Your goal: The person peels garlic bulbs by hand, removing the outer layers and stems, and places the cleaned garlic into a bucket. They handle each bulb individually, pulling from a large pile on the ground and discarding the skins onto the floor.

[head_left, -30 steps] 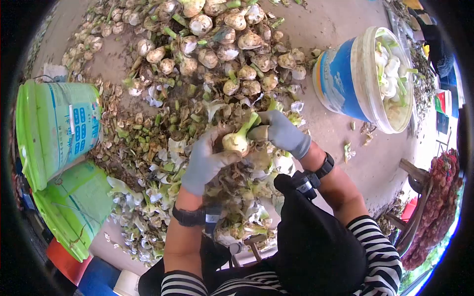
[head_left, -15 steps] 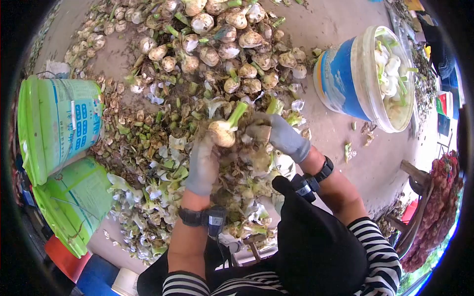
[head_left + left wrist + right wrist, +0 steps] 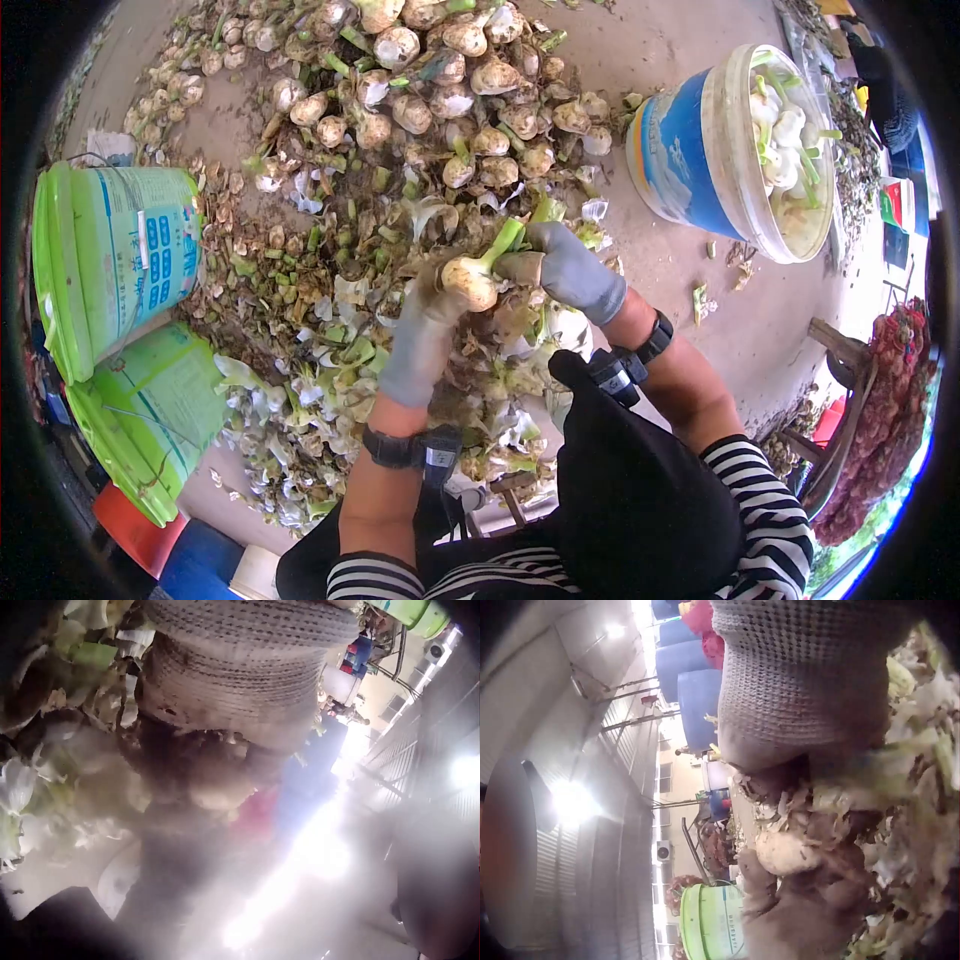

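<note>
My gloved left hand (image 3: 418,335) grips a pale garlic bulb (image 3: 469,284), its thick green stem (image 3: 506,240) tilted up to the right. At that stem my gloved right hand (image 3: 574,272) has its fingers curled, with the soiled thumb pinching at the stem's base. In the right wrist view the bulb (image 3: 786,853) shows between the left fingers, below the right glove. The left wrist view is hazy, and the bulb (image 3: 219,791) shows only partly under the glove. Both gloves are grey and dirty at the fingers.
Unpeeled garlic bulbs (image 3: 410,113) are heaped ahead. Peelings (image 3: 330,370) spread beneath the hands. A blue-and-white bucket (image 3: 680,150) at the right holds peeled white garlic (image 3: 785,140). Two green-lidded buckets (image 3: 150,250) lie at the left. Red net sacks (image 3: 890,400) hang at the far right.
The hands came apart half a second ago, the left holding the bulb. Now the bulb has moved right and slightly down, its stem back against the right hand.
</note>
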`<state>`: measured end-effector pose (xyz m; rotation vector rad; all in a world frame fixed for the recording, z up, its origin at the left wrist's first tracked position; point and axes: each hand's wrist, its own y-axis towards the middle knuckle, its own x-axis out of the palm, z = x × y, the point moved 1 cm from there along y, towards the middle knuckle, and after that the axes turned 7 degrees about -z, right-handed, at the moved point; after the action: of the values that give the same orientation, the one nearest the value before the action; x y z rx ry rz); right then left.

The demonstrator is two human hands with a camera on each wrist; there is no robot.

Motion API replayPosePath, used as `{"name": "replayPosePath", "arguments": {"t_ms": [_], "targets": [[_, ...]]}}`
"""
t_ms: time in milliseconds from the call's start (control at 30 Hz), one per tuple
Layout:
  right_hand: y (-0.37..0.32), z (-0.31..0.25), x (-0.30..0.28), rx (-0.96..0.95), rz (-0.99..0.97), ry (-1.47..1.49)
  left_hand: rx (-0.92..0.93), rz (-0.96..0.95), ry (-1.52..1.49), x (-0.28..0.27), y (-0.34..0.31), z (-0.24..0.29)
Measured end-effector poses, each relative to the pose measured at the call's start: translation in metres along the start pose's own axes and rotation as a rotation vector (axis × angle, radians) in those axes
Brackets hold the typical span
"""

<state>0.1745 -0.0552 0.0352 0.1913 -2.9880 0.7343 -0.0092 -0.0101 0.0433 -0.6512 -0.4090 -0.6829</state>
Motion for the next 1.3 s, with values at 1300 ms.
{"name": "replayPosePath", "arguments": {"t_ms": [1300], "targets": [[0.012,0.015,0.003,-0.364,-0.191,-0.409,0.057,0.073,-0.022,-0.023,-0.003,0.001]]}}
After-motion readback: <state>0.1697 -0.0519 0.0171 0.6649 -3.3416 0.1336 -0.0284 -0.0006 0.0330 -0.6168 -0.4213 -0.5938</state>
